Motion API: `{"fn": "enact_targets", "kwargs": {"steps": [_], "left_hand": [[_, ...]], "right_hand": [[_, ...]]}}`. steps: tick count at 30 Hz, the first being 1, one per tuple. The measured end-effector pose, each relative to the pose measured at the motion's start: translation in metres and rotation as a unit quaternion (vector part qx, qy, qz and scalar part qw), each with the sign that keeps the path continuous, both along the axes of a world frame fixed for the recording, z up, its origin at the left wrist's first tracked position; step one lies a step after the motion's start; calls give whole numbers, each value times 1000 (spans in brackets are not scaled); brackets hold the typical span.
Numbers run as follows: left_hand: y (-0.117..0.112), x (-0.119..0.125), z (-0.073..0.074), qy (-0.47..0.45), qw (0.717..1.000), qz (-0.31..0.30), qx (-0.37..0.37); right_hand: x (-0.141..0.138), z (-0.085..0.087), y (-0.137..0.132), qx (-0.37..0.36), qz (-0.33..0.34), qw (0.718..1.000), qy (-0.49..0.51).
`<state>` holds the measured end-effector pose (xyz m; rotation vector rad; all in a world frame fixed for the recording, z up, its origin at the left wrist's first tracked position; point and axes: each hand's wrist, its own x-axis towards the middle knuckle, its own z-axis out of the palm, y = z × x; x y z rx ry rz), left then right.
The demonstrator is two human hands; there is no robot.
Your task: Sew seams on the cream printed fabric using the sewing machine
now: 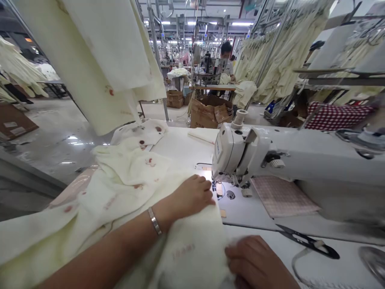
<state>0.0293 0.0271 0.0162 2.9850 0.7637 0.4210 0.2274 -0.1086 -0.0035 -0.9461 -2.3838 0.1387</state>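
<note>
Cream fabric with small reddish prints (186, 249) lies over the left half of the sewing machine's bed, one edge running up to the needle area. My left hand (192, 196), with a silver bracelet at the wrist, has curled fingers on this fabric just left of the presser foot (214, 185). Lower right, my right hand (255, 257) is closed at the fabric's near edge; its fingertips are slightly blurred and partly hidden. The white sewing machine (240, 148) stands in front of me, its lamp lighting the needle area.
Black thread snips (309, 241) lie right of my right hand. A pink checked cloth (284, 196) sits under the machine arm. Cream fabric panels (120, 52) hang at upper left. Behind the machine are cardboard boxes (207, 112) and a person seated at another machine (226, 60).
</note>
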Motion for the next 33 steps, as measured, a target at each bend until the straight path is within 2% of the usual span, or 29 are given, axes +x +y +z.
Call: {"fn": "enact_targets", "kwargs": {"steps": [2, 4, 5, 8, 11, 13, 15, 19, 24, 27, 30, 33], "left_hand": [[-21, 3, 13, -28, 995, 57, -78], [-57, 8, 21, -80, 980, 102, -150], [-77, 11, 22, -101, 975, 113, -163], [-122, 17, 9, -150, 976, 133, -90], [-134, 14, -15, -148, 983, 108, 3], [-130, 7, -27, -113, 991, 61, 32], [-121, -1, -31, -103, 993, 28, 51], [-101, -10, -25, -84, 996, 5, 33], [-64, -14, -18, -106, 993, 0, -48], [-36, -17, -18, -104, 993, -23, -52], [-9, -16, -19, -86, 995, -50, -25], [14, -13, -20, -77, 994, -70, -14]], "right_hand": [[-5, 3, 2, -27, -2, 1000, 15], [-8, 7, 2, -48, 5, 998, 36], [-9, 9, 2, -49, 6, 997, 58], [-9, 15, -1, -12, 7, 992, 128], [-7, 16, -6, 1, 35, 997, 75], [-5, 13, -9, -1, 48, 999, 2], [-2, 11, -8, 27, 45, 998, -37], [-1, 12, 8, 90, 40, 993, -66], [-3, 11, 43, 92, 37, 994, -42], [-3, 8, 61, 70, 11, 997, -42], [-1, 5, 77, 45, -22, 996, -68], [2, 0, 88, 66, -79, 991, -83]]}}
